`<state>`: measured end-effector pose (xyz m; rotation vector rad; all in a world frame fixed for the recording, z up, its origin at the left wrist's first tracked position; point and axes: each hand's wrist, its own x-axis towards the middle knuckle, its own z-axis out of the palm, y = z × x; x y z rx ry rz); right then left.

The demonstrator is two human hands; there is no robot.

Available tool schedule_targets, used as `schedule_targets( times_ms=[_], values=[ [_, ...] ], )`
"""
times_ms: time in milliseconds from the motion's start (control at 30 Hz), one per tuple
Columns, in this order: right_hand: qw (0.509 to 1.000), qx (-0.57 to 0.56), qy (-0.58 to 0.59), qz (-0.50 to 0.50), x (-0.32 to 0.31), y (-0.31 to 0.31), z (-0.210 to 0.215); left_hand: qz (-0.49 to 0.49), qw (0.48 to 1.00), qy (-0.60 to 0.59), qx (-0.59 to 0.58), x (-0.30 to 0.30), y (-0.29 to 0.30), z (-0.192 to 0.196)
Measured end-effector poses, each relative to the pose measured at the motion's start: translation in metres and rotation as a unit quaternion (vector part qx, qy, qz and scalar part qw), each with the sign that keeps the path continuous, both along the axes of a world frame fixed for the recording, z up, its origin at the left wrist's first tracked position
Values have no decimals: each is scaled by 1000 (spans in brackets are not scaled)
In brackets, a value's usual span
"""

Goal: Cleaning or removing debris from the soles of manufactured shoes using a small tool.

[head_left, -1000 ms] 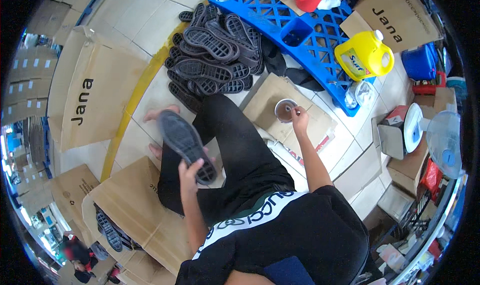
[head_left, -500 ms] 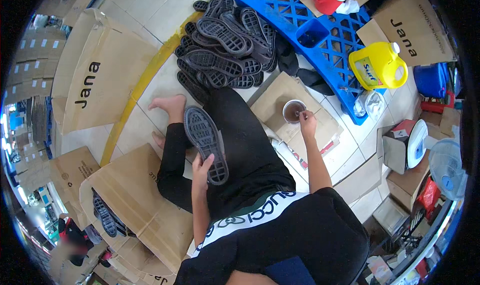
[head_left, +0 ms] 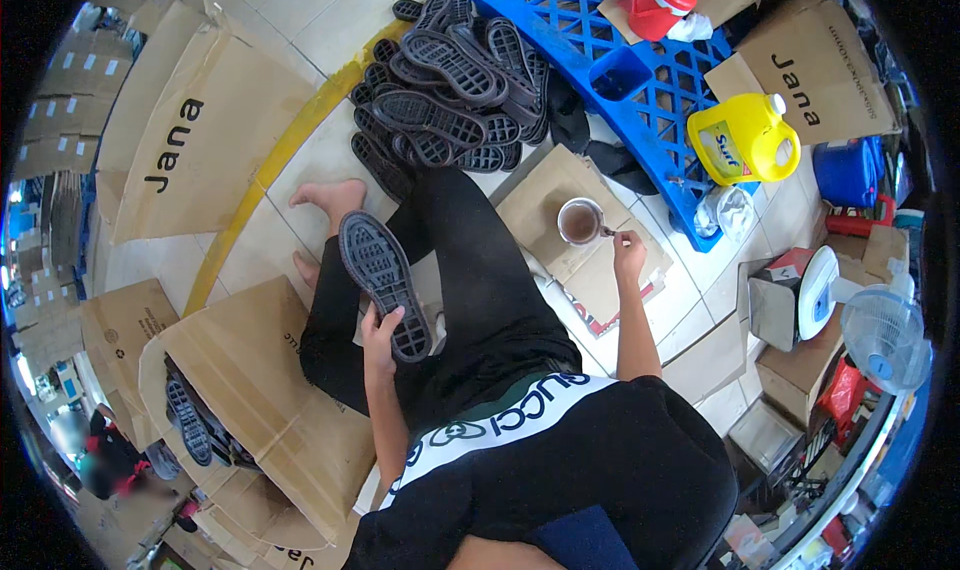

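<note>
Left hand [head_left: 379, 338]: grips one black shoe sole [head_left: 378, 270] | right hand [head_left: 628, 257]: pinches slim-handled tool [head_left: 607, 233] — at cup [head_left: 561, 228] rim | status: sole heap [head_left: 435, 120] beyond left hand — finished share indeterminable

Left hand [head_left: 381, 334] curls in a grip, right hand [head_left: 628, 254] pinches

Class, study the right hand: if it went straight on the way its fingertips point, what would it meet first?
Probably the cup of brown liquid, just ahead and to the left of the right hand, though its height against the rim is hard to judge.
</note>
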<state>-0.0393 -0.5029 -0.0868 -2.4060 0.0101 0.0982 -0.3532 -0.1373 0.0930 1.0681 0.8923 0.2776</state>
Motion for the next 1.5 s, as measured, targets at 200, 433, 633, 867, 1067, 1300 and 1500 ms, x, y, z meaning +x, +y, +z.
schedule_targets(
  times_ms=[200, 433, 633, 867, 1067, 1300, 1500],
  values=[
    [996, 35, 8, -78, -4, -4, 1, 0, 1000, 27, -5, -12, -6, -5],
    [993, 88, 38, -70, -8, -8, -14, -15, 999, 17, -32, -17, 0, -10],
    [989, 111, 53, -85, -9, -9, -9, 1, 999, 31, -20, -15, -1, -3],
    [982, 114, 78, -127, -12, -25, -13, 4, 999, 23, -33, -15, -1, -2],
    [989, 119, 67, -60, -19, -21, -10, 10, 999, 16, -40, -17, -2, -7],
    [993, 85, -31, -79, -8, -11, 33, 8, 1000, 14, -9, -23, -1, -14],
    [969, 105, -216, 58, 5, 66, 142, 14, 998, -38, -53, -27, -1, -6]
  ],
)
